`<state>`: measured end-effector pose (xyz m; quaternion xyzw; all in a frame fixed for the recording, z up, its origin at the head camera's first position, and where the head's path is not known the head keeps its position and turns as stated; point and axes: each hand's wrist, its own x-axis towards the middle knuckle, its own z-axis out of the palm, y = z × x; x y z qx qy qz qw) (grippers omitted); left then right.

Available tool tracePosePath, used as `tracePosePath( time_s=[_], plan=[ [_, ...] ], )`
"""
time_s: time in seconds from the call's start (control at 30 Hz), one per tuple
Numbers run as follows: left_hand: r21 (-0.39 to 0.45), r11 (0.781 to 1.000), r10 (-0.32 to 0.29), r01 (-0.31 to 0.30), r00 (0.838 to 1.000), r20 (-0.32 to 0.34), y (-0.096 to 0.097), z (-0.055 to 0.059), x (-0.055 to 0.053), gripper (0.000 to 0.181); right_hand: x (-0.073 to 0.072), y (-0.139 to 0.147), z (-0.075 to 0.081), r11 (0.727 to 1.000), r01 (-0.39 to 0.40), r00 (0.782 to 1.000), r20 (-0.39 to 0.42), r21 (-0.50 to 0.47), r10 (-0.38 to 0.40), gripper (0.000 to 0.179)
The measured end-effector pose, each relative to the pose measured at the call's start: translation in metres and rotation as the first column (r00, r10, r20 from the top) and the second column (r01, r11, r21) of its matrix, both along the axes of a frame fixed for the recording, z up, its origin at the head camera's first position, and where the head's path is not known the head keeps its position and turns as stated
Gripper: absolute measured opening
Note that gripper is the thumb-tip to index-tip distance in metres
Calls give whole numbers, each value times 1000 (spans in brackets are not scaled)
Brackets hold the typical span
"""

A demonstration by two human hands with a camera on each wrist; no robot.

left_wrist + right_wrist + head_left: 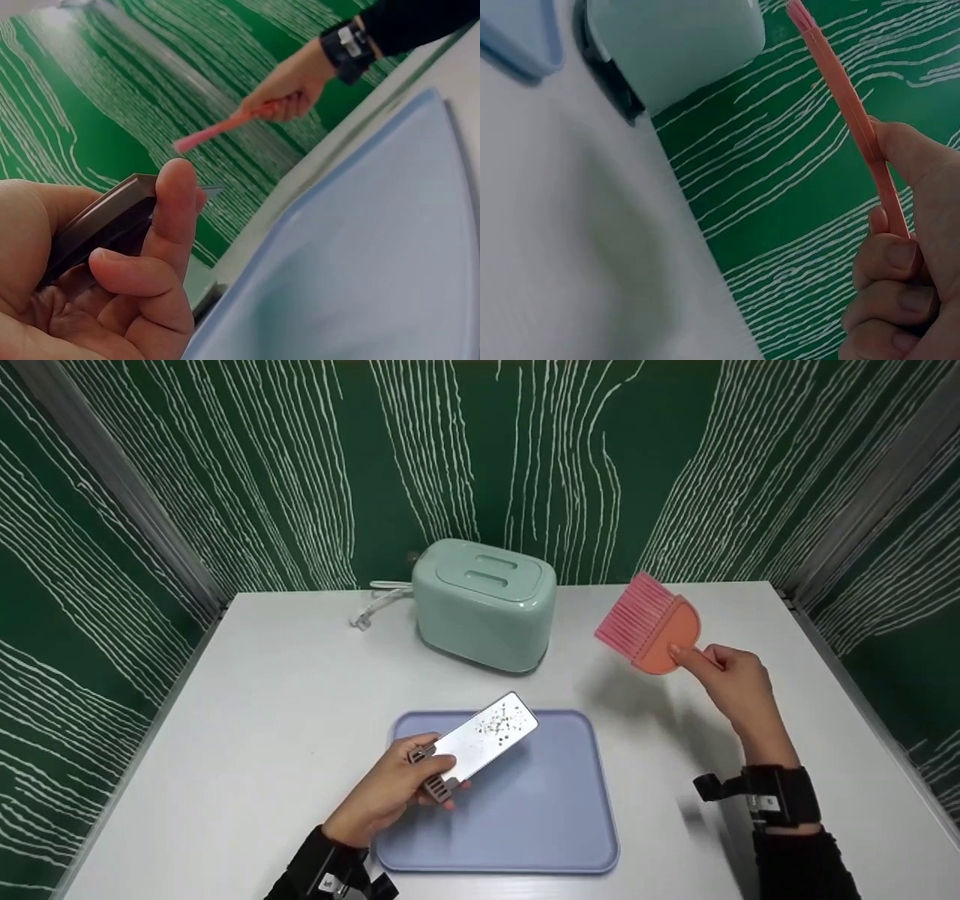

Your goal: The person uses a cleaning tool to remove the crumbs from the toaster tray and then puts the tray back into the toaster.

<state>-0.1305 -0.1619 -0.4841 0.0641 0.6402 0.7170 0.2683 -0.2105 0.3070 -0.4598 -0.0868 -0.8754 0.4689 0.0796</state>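
My left hand [394, 784] grips a toaster crumb tray [471, 744] by its slotted grey end, thumb lying on top. Dark crumbs [501, 724] are scattered over the shiny far half of it. From the left wrist, the crumb tray [105, 217] shows its dark edge, with my fingers under it. Off to the right, my right hand [739, 682] pinches the handle of a small orange brush [667, 641], held up over the table with its pink bristles [636, 615] pointing left. In the right wrist view the brush [847, 97] appears edge-on, apart from the crumb tray.
Below the crumb tray lies a blue-lilac serving tray [540, 840] on the white table [247, 750]. Behind it stands a mint-green toaster [480, 615], its white cord and plug [364, 620] to the left. Green walls [675, 427] with white streaks enclose the table's back and sides.
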Motion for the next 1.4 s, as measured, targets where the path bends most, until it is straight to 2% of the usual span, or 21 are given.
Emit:
tracePosePath(
  time_s=[0.17, 0.3, 0.43, 0.57, 0.73, 1.03, 1.4],
  plan=[
    [1, 1000, -28, 28, 1000, -4, 0, 0, 0, 40, 15, -29, 17, 994, -100, 993, -65, 43, 103, 63],
    [9, 999, -45, 45, 999, 5, 0, 1, 1, 42, 28, -59, 26, 977, -186, 977, -84, 104, 195, 63],
    [4, 998, -61, 61, 998, 22, -2, 4, 2, 49, 41, -88, 29, 953, -263, 957, -85, 153, 278, 62],
    [-18, 995, -99, 99, 995, 18, -3, 8, 2, 46, 52, -114, 27, 926, -309, 939, -84, 218, 333, 58],
    [-48, 989, -140, 140, 990, 4, -4, 11, 3, 40, 62, -136, 23, 903, -334, 926, -85, 271, 368, 56],
    [-43, 982, -185, 185, 982, -18, -7, 13, 5, 44, 70, -154, 16, 899, -308, 928, -111, 310, 356, 54],
    [-112, 980, -170, 167, 985, -18, -8, 19, 7, 50, 75, -167, 4, 874, -276, 908, -189, 400, 374, 49]
  ],
)
